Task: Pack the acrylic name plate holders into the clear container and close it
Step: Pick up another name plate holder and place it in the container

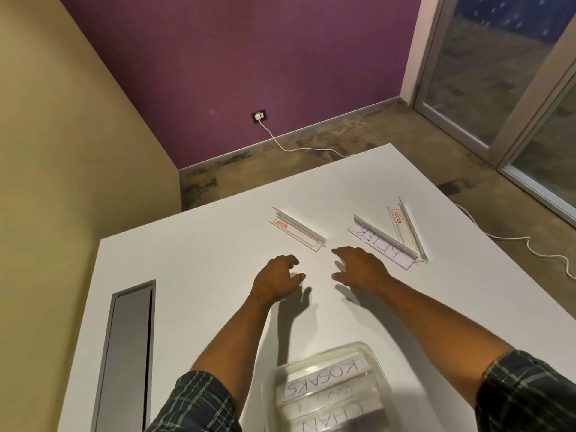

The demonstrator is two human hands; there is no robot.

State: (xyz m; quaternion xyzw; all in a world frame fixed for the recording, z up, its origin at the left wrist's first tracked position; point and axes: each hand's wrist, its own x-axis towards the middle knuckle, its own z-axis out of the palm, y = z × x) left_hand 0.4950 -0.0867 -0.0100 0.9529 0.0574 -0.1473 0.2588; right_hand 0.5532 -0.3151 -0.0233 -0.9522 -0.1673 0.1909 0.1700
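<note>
At six o'clock on the white bench [202, 244], the clear container [327, 391] stands open with several name plate holders lying inside, cards reading KOSAKSI and CHAN. Beyond it both arms reach forward, the left hand [277, 280] and right hand [358, 268] empty, fingers loosely curled, hovering apart. Farther out, one holder [297, 229] lies at twelve o'clock, and two more [386, 241] overlap at one o'clock.

Both hands [279, 280] [358, 269] empty, fingers [291, 260] loosely curled

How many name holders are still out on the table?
3. One holder lies beyond the left hand; the PETER holder and another leaning across it lie right. More are in the container.
</note>
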